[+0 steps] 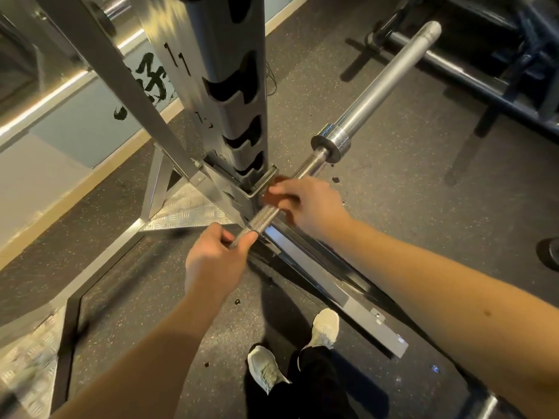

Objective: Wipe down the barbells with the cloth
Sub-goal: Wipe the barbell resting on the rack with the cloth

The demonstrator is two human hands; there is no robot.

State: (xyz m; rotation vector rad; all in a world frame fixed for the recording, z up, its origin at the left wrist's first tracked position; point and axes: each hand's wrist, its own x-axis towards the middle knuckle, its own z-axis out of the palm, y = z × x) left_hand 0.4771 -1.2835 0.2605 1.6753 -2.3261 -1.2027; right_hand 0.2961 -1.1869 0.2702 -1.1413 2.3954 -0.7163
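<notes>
A speckled rubber floor (393, 207) was seen beneath a silver rack upright (211, 71) standing at twelve o'clock. The barbell (390, 83) was held slanting from the centre toward one o'clock. Its knurled shaft was grasped by the left hand (211, 258), fingers clenched round it. Just beyond, toward one o'clock, the right hand (311, 204) was curled round the shaft, an orange cloth (279, 179) gripped beneath its fingers.
</notes>
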